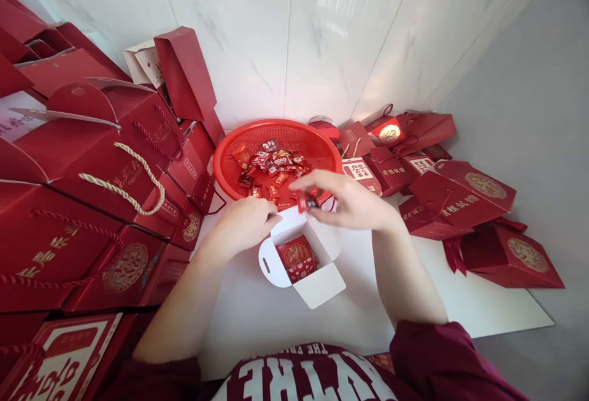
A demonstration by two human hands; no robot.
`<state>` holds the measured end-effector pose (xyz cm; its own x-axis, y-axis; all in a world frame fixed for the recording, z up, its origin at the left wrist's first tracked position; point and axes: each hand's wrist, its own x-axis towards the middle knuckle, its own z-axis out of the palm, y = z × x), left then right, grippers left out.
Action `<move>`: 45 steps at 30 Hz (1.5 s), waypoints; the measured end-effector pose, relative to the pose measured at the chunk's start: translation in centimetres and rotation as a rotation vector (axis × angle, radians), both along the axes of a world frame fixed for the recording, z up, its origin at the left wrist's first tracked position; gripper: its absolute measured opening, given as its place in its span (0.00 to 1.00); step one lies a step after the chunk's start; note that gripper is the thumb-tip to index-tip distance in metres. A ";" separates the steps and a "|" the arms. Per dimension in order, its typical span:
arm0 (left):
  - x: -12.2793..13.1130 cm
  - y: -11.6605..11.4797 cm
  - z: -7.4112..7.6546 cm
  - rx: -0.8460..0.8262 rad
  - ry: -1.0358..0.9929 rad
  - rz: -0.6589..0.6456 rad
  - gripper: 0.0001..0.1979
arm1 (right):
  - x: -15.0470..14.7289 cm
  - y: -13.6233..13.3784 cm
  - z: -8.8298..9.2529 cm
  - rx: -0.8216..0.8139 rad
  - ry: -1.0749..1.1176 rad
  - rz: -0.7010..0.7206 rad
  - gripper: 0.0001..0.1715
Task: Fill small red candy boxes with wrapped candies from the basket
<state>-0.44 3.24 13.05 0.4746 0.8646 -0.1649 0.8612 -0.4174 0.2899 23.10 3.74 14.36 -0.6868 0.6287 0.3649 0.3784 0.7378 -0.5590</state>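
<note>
An open gift box [317, 284] with white inner flaps stands on the white table in front of me, with a red packet [297, 258] inside it. My left hand [243, 224] rests curled on the box's left flap and holds it. My right hand [350, 202] hovers just above the box, pinching small red wrapped candies [307, 202] between thumb and fingers. Right behind my hands sits a red mesh basket [230, 156] with several wrapped candies [271, 168] in it.
Stacked red gift bags with rope handles [124, 180] fill the left side. Folded and assembled red gift boxes [460, 202] lie scattered at the right. A white tiled wall stands close behind the basket. The table's right edge runs near the scattered boxes.
</note>
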 end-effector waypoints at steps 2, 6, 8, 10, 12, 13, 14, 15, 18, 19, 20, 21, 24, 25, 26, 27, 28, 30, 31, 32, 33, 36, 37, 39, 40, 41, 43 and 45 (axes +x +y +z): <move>0.1 0.0 0.0 -0.022 0.000 0.010 0.16 | 0.0 -1.9 -0.4 -0.085 0.053 0.127 0.25; 0.1 0.0 0.1 -0.003 0.013 0.001 0.16 | 0.2 -3.4 -1.9 -0.119 -0.017 0.027 0.19; 0.0 0.1 0.1 0.008 0.000 -0.017 0.16 | 0.9 -3.6 -2.8 -0.095 0.013 -0.087 0.15; -0.1 0.1 0.0 0.007 -0.020 -0.037 0.18 | 1.8 -4.2 -4.1 -0.067 0.113 -0.178 0.11; -0.2 0.3 -0.1 0.005 -0.039 -0.054 0.19 | 2.6 -5.4 -6.0 -0.029 0.269 -0.290 0.08; -0.2 0.3 -0.1 0.002 -0.047 -0.061 0.19 | 2.9 -6.2 -7.2 -0.019 0.358 -0.369 0.07; -0.2 0.3 -0.1 -0.001 -0.053 -0.064 0.19 | 3.0 -7.2 -8.5 -0.013 0.457 -0.459 0.06; -0.2 0.3 0.0 -0.008 -0.057 -0.062 0.19 | 2.9 -8.2 -9.8 -0.023 0.549 -0.541 0.05; -0.4 -0.2 0.7 -0.065 -0.058 -0.025 0.20 | 2.4 -11.5 -13.7 -0.119 0.698 -0.684 0.05; -0.6 -0.6 1.1 -0.094 -0.051 -0.011 0.20 | 2.2 -12.5 -14.7 -0.147 0.689 -0.703 0.05; -0.7 -1.2 1.4 -0.120 -0.041 0.000 0.21 | 2.0 -13.3 -15.6 -0.169 0.656 -0.709 0.05; -0.9 -1.8 1.8 -0.138 -0.026 0.005 0.22 | 1.8 -13.9 -16.3 -0.182 0.599 -0.696 0.05; -1.4 -4.0 2.0 -0.144 -0.016 0.017 0.23 | 1.7 -14.7 -17.4 -0.166 0.406 -0.580 0.10; -1.6 -4.7 1.6 -0.136 -0.054 0.029 0.23 | 1.7 -14.7 -17.4 -0.149 0.372 -0.536 0.15; -1.8 -5.4 1.0 -0.120 -0.120 0.049 0.22 | 1.6 -14.6 -17.4 -0.130 0.361 -0.497 0.22; -2.0 -6.1 0.2 -0.106 -0.212 0.077 0.21 | 1.6 -14.4 -17.3 -0.111 0.365 -0.466 0.29; -2.2 -6.6 -0.8 -0.076 -0.317 0.089 0.21 | 1.5 -14.3 -17.2 -0.096 0.372 -0.438 0.35; -2.7 -7.5 -3.0 -0.058 -0.490 0.023 0.27 | 1.2 -14.2 -16.9 -0.075 0.348 -0.378 0.45; -2.9 -7.8 -4.0 -0.095 -0.536 -0.019 0.27 | 1.0 -14.2 -16.8 -0.067 0.321 -0.352 0.48; -3.1 -8.1 -5.0 -0.139 -0.555 -0.031 0.26 | 0.8 -14.2 -16.7 -0.062 0.291 -0.332 0.50; -3.2 -8.4 -5.8 -0.173 -0.566 -0.025 0.26 | 0.7 -14.3 -16.6 -0.056 0.260 -0.316 0.51; -3.1 -9.1 -7.7 -0.247 -0.627 0.020 0.26 | 0.2 -14.2 -16.4 -0.032 0.188 -0.300 0.52; -3.0 -9.3 -8.3 -0.261 -0.666 0.031 0.26 | 0.1 -14.2 -16.4 -0.028 0.172 -0.302 0.52; -2.6 -9.5 -9.4 -0.268 -0.757 0.038 0.29 | -0.1 -14.1 -16.2 -0.031 0.164 -0.315 0.49; -2.3 -9.5 -10.0 -0.260 -0.811 0.034 0.32 | -0.3 -14.1 -16.1 -0.040 0.173 -0.328 0.46; -2.1 -9.5 -10.5 -0.244 -0.872 0.021 0.35 | -0.4 -14.1 -16.0 -0.057 0.191 -0.343 0.45; -1.8 -9.4 -11.5 -0.202 -0.982 -0.029 0.42 | -1.0 -14.1 -15.7 -0.107 0.252 -0.374 0.42; -1.6 -9.2 -12.2 -0.156 -1.037 -0.095 0.47 | -1.9 -14.1 -15.5 -0.168 0.334 -0.408 0.38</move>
